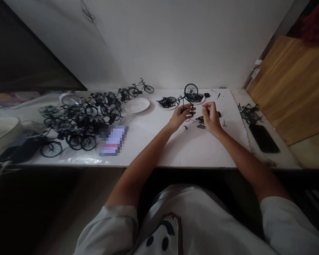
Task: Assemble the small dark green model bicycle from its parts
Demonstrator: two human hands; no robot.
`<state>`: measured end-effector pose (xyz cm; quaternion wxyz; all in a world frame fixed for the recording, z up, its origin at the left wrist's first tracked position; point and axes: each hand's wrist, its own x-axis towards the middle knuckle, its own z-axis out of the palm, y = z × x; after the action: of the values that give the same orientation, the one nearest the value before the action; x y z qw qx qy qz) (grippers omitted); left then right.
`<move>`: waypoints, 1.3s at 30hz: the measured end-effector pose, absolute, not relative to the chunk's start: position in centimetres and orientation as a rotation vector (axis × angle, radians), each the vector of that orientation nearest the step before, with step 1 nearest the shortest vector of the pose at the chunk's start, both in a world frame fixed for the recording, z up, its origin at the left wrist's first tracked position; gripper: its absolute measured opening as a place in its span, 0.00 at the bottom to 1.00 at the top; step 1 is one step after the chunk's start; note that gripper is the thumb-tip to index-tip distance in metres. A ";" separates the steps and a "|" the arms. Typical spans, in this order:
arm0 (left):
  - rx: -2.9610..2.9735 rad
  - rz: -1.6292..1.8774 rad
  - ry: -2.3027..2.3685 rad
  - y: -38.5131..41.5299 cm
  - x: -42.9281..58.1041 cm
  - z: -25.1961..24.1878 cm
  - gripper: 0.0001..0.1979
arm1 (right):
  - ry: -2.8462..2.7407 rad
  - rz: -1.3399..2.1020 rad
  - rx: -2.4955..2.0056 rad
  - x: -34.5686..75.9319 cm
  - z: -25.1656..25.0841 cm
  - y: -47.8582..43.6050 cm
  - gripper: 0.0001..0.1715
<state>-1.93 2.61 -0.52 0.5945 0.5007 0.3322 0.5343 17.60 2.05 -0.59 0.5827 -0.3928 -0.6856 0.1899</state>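
Note:
My left hand (180, 117) grips a black model bicycle frame (188, 102), one spoked wheel (191, 91) standing up at its far end. Close beside it on the right is my right hand (210, 115), its thumb and fingers pinched together near the frame; whatever sits between the fingertips is too small to name. Small black parts (201, 122) lie on the white board (199, 148) under and between the hands. Behind the hands a plate of black parts (168, 102) rests on the board, with more black parts partly hidden behind the frame.
Many black model bicycles (82, 117) crowd the left side, near a white plate (137, 105) and a blurred-out phone-like object (113, 141). One finished-looking bicycle (141, 88) stands by the wall. At right lie a dark phone (264, 138), more bicycle parts (250, 112) and a wooden panel (295, 88).

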 end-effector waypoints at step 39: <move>1.227 1.297 0.848 2.4 0.1 -2.8 0.23 | -1.636 0.568 -0.976 18.4 -0.1 2.3 0.36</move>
<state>0.13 2.35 -2.75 0.5500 0.5184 0.3584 0.5480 18.43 2.27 -0.13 0.5454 -0.4117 -0.6898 0.2393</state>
